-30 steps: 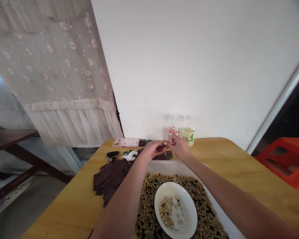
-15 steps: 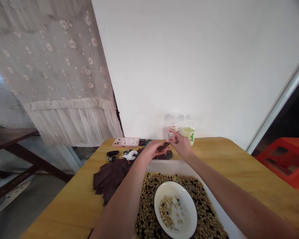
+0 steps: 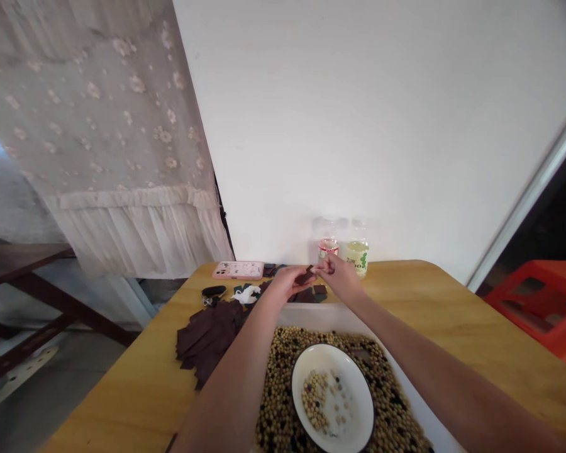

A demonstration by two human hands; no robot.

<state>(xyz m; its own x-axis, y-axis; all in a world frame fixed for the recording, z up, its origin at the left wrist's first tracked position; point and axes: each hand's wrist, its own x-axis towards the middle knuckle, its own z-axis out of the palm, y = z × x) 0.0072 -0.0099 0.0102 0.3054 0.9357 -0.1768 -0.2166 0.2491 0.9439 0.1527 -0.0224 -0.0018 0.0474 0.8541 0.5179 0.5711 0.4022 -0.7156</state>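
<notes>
Over the far edge of the bead tray, my left hand (image 3: 290, 281) is closed on a small flat dark brown piece (image 3: 304, 277), which looks like cloth or leather. My right hand (image 3: 338, 275) meets it from the other side, thumb and finger pinched at the piece's right end; the exact contact is too small to see. Below my forearms, a white tray (image 3: 306, 311) holds many yellowish and black beads (image 3: 283, 377). Resting on them is a white oval bowl (image 3: 332, 353) with a dark rim and some beads inside. A heap of similar brown pieces (image 3: 210, 333) lies left of my left forearm.
Two clear bottles with labels, one red (image 3: 327, 246) and one green (image 3: 358, 255), stand against the wall. A pink phone (image 3: 238, 270), a black key fob (image 3: 214, 291) and crumpled white tissue (image 3: 246, 294) lie at the table's back left. A red stool (image 3: 538, 308) stands at right.
My right hand has shifted slightly left and down, closer to my left hand. The brown piece now sits more upright between my fingers, and more of the bottle labels shows.
</notes>
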